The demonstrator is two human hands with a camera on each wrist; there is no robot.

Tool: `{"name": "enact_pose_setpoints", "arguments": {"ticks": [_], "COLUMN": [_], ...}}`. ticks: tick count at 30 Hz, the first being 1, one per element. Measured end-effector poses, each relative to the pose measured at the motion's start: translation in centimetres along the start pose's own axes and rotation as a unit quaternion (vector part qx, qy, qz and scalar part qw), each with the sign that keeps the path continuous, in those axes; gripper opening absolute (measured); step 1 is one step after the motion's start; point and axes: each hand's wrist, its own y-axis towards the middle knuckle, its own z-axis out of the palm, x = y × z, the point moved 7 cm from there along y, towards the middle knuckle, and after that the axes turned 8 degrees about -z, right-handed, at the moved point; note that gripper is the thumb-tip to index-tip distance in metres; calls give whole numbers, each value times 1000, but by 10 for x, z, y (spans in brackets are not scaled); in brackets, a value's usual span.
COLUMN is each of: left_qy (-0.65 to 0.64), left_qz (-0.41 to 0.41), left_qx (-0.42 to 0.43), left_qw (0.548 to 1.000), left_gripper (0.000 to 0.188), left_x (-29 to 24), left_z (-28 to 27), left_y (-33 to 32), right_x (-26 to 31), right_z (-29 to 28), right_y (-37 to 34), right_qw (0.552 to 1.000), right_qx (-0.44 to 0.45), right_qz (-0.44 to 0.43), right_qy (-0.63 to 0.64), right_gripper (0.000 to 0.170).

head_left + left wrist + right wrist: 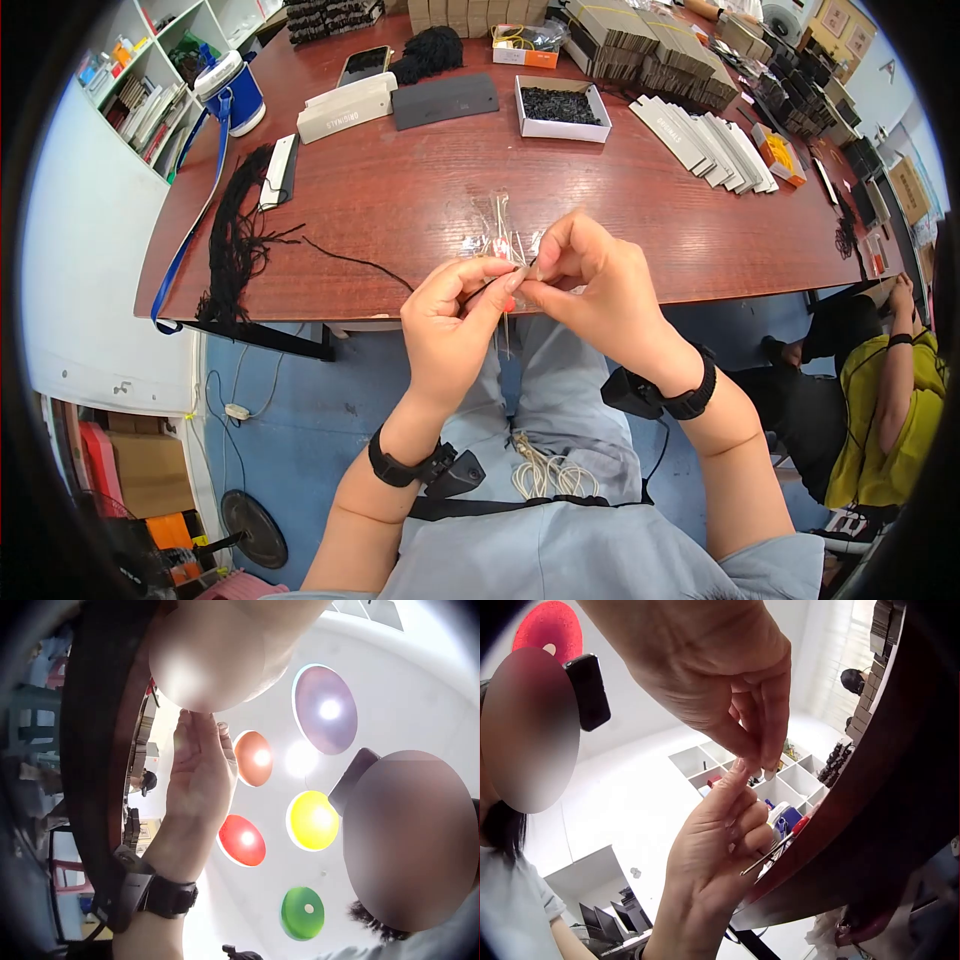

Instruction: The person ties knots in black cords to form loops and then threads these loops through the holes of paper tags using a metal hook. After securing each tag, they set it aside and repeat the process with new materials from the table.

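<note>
The left grip [445, 318] has its thumb and forefinger pressed together on a thin black cord [362, 261], and the right grip [602, 288] appears to pinch the same cord just beside it, fingertips almost meeting; exactly which bit each one holds is hidden by the fingers. The cord is up in front of the person's body by the near edge of the counter [370, 205], its loose tail running away leftward. With so little cord showing between the pinches, a slight slackening of either thumb could let it slip, and the fingers would cover the mistake. Close by, the right wrist view shows a red-handled tool [801, 826] with a thin metal shaft lying across the left hand's side; how it is supported is unclear, but its tip might snag the cord or poke skin if the hands shift. Pale strings [500, 212] lie just beyond the fingertips, near enough to be caught up by accident. Farther left, the tail's end comes near stray strands of the black bundle [238, 245], so a careless tug could tangle the two. The white tray [566, 131] of small black pieces sits well apart, seemingly out of harm's way.
</note>
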Motion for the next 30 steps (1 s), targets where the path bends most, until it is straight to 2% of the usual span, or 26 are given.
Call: {"name": "enact_pose_setpoints", "arguments": {"ticks": [2, 3, 5, 6, 9, 10, 12, 13, 14, 15, 16, 17, 18, 22, 24, 25, 26, 28, 30], "left_qy": [-83, -83, -183, -182, -252, -252, -343, -354, -353, -347, -341, -300, -299, -311, -336, -334, -334, -375, -384], "left_qz": [-88, -88, -95, -95, -61, -61, -87, -109, -111, -138, -165, -125, -127, -173, -198, -189, -189, -167, -158], "left_qx": [30, 29, 38, 36, -27, -30, 29, 54, 53, 108, 163, 173, 172, 162, 113, 101, 101, -22, -54], "left_qw": [992, 992, 978, 978, 965, 965, 935, 927, 928, 921, 911, 930, 930, 921, 914, 918, 918, 912, 908], "left_gripper": [8, 8, 6, 6, 6, 6, 10, 12, 12, 12, 13, 20, 20, 21, 21, 10, 10, 6, 6], "left_x": [9, 5, -3, -5, -15, -19, -23, -24, -23, -19, -17, -21, -22, -19, -13, -12, -10, 0, 7], "left_z": [0, 0, -1, -3, -19, -22, -20, -17, -20, -15, -9, -8, -11, -32, -45, -52, -55, -75, -78], "left_y": [0, -1, -5, -8, -14, -18, -28, -36, -44, -54, -61, -63, -67, -79, -84, -85, -84, -75, -70], "right_x": [-3, -1, 0, 4, 6, 8, 9, 6, -3, -10, -18, -24, -25, -23, -24, -28, -29, -32, -27], "right_z": [4, 4, 9, 12, 27, 35, 58, 68, 87, 105, 115, 125, 133, 143, 142, 140, 142, 133, 129], "right_y": [-2, -2, -6, -9, -38, -50, -75, -82, -93, -100, -99, -96, -92, -63, -54, -53, -55, -53, -55], "right_qw": [1000, 1000, 990, 990, 953, 920, 867, 866, 820, 766, 765, 714, 657, 640, 659, 700, 700, 823, 837], "right_qx": [17, 17, 24, 25, 48, 83, 207, 208, 190, 169, 169, 148, 126, 73, 30, 0, 0, -14, -25], "right_qz": [8, 9, 66, 66, 163, 202, 294, 295, 328, 357, 357, 371, 382, 356, 327, 317, 318, 244, 234], "right_qy": [17, 17, 123, 125, 252, 324, 346, 347, 429, 507, 509, 576, 638, 677, 677, 640, 640, 514, 494], "right_gripper": [22, 22, 23, 23, 19, 13, 18, 18, 27, 36, 36, 41, 46, 47, 45, 38, 38, 32, 29]}}
